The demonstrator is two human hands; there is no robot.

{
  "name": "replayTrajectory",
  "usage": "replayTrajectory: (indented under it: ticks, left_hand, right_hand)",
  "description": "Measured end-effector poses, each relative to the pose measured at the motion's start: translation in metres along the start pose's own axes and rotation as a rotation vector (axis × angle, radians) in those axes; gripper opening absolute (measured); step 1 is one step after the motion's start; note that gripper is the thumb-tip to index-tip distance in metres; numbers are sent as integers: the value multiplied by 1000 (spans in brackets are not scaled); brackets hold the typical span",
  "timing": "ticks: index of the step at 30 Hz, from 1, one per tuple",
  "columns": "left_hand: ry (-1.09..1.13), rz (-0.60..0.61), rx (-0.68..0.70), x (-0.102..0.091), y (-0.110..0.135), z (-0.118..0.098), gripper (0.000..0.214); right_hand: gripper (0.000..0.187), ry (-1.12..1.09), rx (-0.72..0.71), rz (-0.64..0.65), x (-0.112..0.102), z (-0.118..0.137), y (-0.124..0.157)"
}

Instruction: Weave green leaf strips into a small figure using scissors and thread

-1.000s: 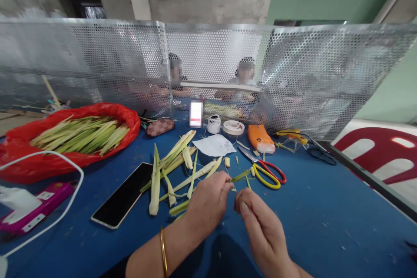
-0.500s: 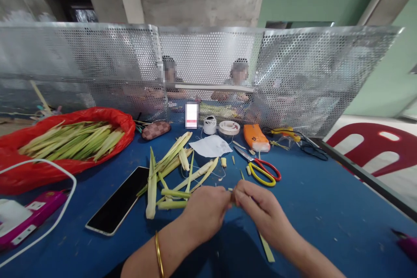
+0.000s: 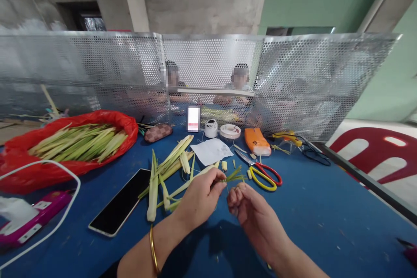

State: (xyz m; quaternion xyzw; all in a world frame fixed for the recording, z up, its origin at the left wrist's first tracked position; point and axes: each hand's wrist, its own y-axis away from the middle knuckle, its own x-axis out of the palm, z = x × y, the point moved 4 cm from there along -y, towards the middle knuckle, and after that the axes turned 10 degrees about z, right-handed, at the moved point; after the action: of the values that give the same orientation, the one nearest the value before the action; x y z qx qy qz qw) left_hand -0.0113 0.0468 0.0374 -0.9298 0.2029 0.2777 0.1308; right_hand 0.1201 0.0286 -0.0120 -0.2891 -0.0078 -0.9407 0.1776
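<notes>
My left hand [image 3: 203, 195], a gold bangle on its wrist, pinches a small bunch of green husk strips [image 3: 233, 175] between thumb and forefinger. The strips' loose ends fan out to the right. Just below them, my right hand [image 3: 252, 208] is closed with its fingers curled in; what it grips is hidden, though a thin line runs between the two hands. Left of my hands lies a loose pile of pale green corn husks [image 3: 172, 156]. Scissors [image 3: 262, 176] with red and yellow handles rest beyond my right hand.
A red bag of husks [image 3: 130, 132] sits at left, near a phone [image 3: 120, 202] and a purple power strip [image 3: 45, 213] with a white cable. Farther back are white paper [image 3: 211, 151], a thread spool [image 3: 211, 129], a tape roll [image 3: 230, 131], an orange packet [image 3: 257, 141] and a perforated metal screen [image 3: 208, 52].
My hands, pressed together before, have come slightly apart. The green strip ends now show at my left fingertips. A long strip that hung below my right hand is now mostly out of sight.
</notes>
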Motion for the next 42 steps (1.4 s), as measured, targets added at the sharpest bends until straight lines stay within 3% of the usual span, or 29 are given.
replayTrajectory:
  ticks: [2, 6, 9, 12, 16, 19, 23, 25, 27, 30, 33, 35, 37, 39, 42]
  left_hand:
    - [-96, -32, 17, 1, 0, 0, 14]
    - [-157, 29, 52, 8, 1, -2, 21]
    - [-197, 38, 30, 12, 2, -1, 24]
    - [-248, 34, 0, 15, 2, 1, 24]
    - [-329, 26, 8, 18, 2, 3, 26]
    - [-415, 86, 30, 20, 3, 5, 27]
    - [-493, 352, 126, 24, 8, -1, 21]
    - [-386, 504, 220, 25, 12, -10, 18]
    - [-195, 564, 233, 23, 13, -18, 17]
    - [47, 460, 113, 15, 10, -20, 20]
    - [87, 246, 15, 8, 6, -14, 22]
    - [13, 88, -35, 3, 4, -7, 22]
    - [-53, -19, -69, 2, 3, -2, 21]
    - [-68, -44, -89, 3, 3, 1, 21]
    - [-58, 10, -101, 11, 3, 3, 22]
  right_hand:
    - [28, 370, -150, 23, 6, 10, 7]
    - [23, 1081, -461, 145, 22, 24, 24]
    - [22, 1296, -598, 222, 28, 25, 29]
    - [22, 1391, -626, 274, 31, 21, 28]
    - [21, 1414, -619, 292, 32, 19, 29]
    - [21, 1364, -571, 284, 31, 27, 27]
    - [27, 1138, -215, 233, 14, 43, 14]
    - [30, 858, 13, 217, 0, 45, 7]
    - [30, 503, 179, 197, -11, 40, 3]
    - [22, -16, 315, 110, -19, 20, -1]
    - [17, -249, 255, -6, -15, 2, -4]
    - [20, -235, 145, -52, -10, -3, -4]
    - [25, -71, 20, -57, -4, -1, 0]
    - [27, 264, -94, -21, 3, 6, 7]
    - [25, 858, -260, 92, 15, 15, 19]
